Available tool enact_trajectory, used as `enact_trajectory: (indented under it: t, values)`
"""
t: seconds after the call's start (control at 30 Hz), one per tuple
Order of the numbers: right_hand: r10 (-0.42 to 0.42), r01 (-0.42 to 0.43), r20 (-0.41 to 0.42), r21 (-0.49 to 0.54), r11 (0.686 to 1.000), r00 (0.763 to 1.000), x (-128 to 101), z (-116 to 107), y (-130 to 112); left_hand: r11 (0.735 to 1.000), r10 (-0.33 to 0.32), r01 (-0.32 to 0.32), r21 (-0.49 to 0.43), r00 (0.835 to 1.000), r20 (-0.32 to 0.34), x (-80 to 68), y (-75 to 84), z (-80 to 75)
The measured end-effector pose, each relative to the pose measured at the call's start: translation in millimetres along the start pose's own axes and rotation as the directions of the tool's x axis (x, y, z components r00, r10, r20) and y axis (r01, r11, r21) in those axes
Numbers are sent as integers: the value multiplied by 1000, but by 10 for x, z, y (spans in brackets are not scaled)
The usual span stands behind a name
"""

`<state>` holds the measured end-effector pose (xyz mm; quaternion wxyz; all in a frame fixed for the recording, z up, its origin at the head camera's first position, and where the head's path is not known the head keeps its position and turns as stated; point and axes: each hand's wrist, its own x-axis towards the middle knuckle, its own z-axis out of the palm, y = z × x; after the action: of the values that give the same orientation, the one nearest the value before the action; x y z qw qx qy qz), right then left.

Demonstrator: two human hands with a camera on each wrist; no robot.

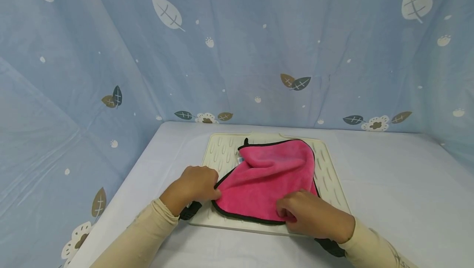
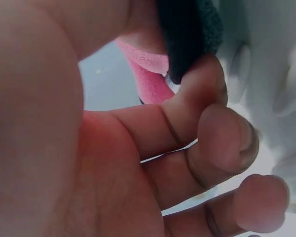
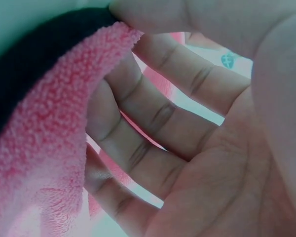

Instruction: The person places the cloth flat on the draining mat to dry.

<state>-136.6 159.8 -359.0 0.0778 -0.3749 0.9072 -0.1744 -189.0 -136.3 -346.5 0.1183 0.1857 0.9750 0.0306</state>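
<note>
Table [image 1: 407, 185] runs wide R of mat [image 1: 332, 177], less so L. Cloth [image 1: 259, 190] lies on mat, short of far rim; L hand [image 1: 194, 183] pinches its near L corner, R hand [image 1: 312, 214] its near edge.

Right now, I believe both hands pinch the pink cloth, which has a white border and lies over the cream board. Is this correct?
Not quite: in the head view, the pink cloth has a black border, not white. The left hand and right hand do pinch it, over the cream board.
</note>
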Motion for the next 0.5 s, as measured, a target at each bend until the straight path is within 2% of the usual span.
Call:
enact_trajectory:
  t: [0.27,0.4,0.5]
  values:
    - [9,-9,18,37,999,1000,-10,-2,2,1000,-1,1,-6,999,35,-21,29,-18]
    - [10,-13,36,71,997,999,-11,-14,26,1000,1,0,-32,1000,23,6,15,-9]
    - [17,-20,32,96,995,999,-3,-62,54,999,9,-10,-52,1000,-24,67,-8,4]
